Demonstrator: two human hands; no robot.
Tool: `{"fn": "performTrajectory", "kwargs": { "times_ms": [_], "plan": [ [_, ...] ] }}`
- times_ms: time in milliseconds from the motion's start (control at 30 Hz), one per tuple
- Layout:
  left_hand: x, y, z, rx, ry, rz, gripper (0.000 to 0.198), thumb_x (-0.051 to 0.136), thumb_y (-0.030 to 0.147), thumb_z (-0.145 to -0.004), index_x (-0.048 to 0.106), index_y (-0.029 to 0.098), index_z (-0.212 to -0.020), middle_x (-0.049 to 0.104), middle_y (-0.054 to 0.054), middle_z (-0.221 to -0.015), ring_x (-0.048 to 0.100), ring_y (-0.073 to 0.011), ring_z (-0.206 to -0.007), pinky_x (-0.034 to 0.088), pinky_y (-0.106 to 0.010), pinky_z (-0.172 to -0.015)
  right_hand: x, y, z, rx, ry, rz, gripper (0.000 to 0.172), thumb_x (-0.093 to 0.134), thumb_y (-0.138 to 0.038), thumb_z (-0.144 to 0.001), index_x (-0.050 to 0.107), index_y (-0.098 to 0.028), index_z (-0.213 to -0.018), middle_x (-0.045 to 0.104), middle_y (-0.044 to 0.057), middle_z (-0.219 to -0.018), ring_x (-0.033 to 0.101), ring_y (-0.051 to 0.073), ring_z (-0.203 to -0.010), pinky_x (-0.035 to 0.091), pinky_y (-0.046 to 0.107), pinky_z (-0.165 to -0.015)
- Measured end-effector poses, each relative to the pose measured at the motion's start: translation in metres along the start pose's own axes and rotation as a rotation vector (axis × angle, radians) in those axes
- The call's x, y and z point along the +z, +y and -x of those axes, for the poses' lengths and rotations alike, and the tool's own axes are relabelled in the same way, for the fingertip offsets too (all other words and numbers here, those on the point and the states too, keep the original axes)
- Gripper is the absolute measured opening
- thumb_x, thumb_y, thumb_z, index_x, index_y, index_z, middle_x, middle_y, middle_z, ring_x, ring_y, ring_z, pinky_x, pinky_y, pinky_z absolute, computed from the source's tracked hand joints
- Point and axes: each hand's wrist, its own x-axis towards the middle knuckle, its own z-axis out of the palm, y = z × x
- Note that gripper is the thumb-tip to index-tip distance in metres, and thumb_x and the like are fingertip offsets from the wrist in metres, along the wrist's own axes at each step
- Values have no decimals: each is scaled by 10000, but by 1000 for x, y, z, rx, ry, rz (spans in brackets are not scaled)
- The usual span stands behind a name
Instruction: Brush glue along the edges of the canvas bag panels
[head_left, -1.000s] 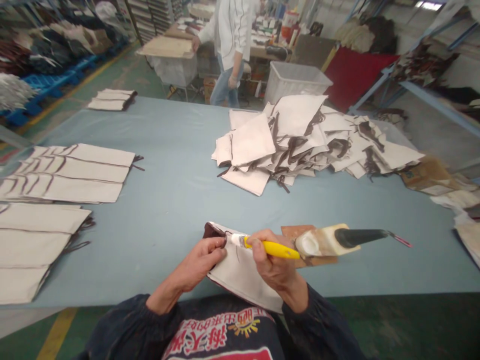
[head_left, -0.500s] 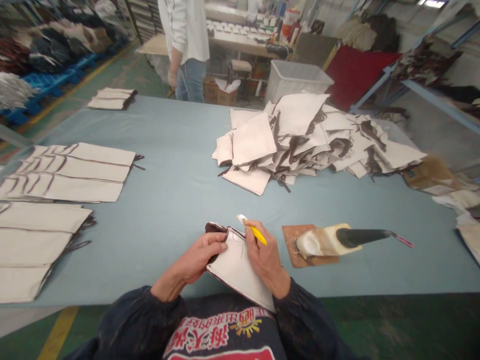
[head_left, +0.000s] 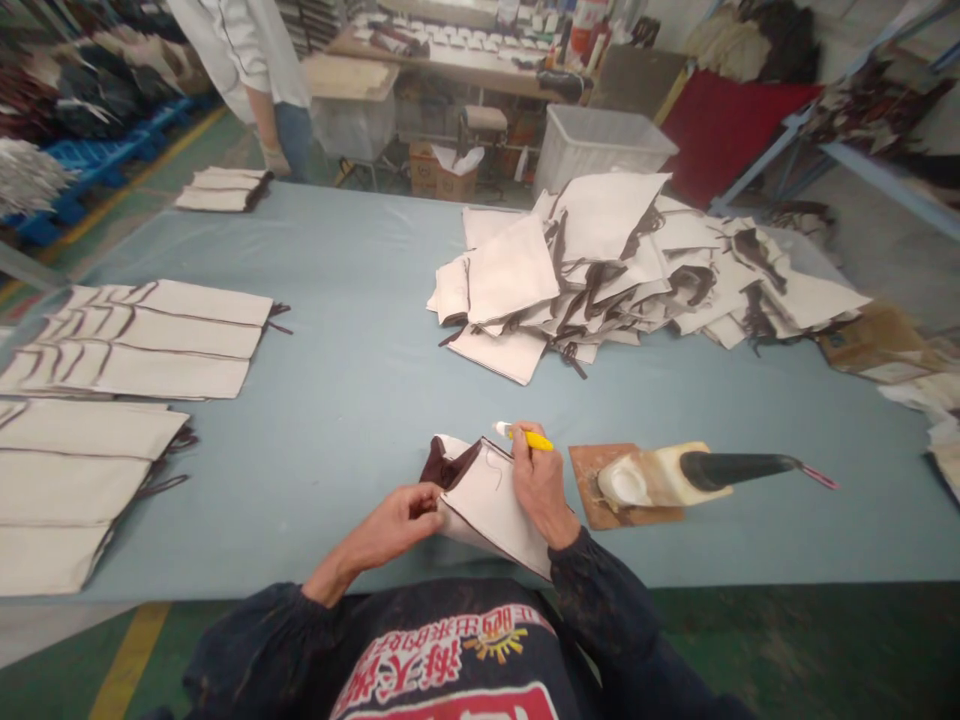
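At the near table edge: a white pouch (head_left: 499, 510) lies tilted before the person's body, its mouth gaping on a dark lining (head_left: 442, 465); its lower right end goes out of sight by the right cuff.
Left hand (head_left: 405, 520): thumb and forefinger pinched on the near corner of the pouch's mouth; the other fingers are mostly hidden beneath.
Right hand (head_left: 538, 488): closed round a yellow-handled brush (head_left: 536, 440), well apart from the left; the lower fingers are out of sight, so I cannot tell how firmly they press the pouch.
Brush tip: whitish, just past the pouch's upper edge, too small to tell bristles from coating.
Curl on the pouch: a thin dark line (head_left: 493, 472); thread or mark, I cannot tell.
Brown board (head_left: 589, 465): right of the right hand, under a pale container (head_left: 626, 487) with a black handle (head_left: 739, 469); the pinkish bit at its end is unclear.
Far heap (head_left: 517, 270): pale pieces with dark ties, overlapping too much to count.
Left-hand stacks (head_left: 180, 345): the nearer ones are cut off by the frame.
Co-worker (head_left: 247, 70): white jacket, head out of frame, lower legs behind the table (head_left: 337, 420).
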Motion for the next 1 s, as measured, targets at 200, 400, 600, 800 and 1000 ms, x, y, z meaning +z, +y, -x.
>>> {"fn": "performTrajectory", "kwargs": {
  "times_ms": [200,400,600,800,1000],
  "plan": [
    [17,-1,5,84,-61,-115,236,581,346,-903,712,162,-831,703,-19,-832,592,-197,-829,490,-285,-787,2,-6,0,-16,30,7,392,402,-412,-1056,678,-142,-994,661,12,-657,593,158,-564,405,260,-571],
    [19,-1,12,201,13,-153,289,518,357,-993,726,161,-947,720,-50,-936,614,-210,-920,487,-306,-875,-47,-53,25,-116,75,-62,238,480,-317,-1017,642,-198,-889,637,-27,-600,587,136,-480,458,244,-513],
    [29,8,7,312,123,-262,314,491,368,-1025,737,174,-1007,766,-64,-947,662,-205,-854,489,-303,-822,-73,-93,43,-369,96,-73,167,513,-163,-947,589,-246,-824,668,-44,-613,636,131,-504,498,239,-533],
    [39,17,3,412,128,-368,274,458,287,-1034,685,185,-918,717,-52,-843,616,-173,-738,469,-270,-734,-68,-101,49,-480,34,-65,158,495,-115,-934,554,-241,-859,647,-30,-609,618,134,-496,484,259,-534],
    [37,16,3,461,143,-383,266,435,252,-1029,684,191,-959,727,-74,-888,657,-197,-804,488,-278,-769,-69,-108,51,-497,13,-133,150,488,-129,-934,545,-245,-858,625,-45,-591,588,121,-471,475,248,-527]
  ]
}}
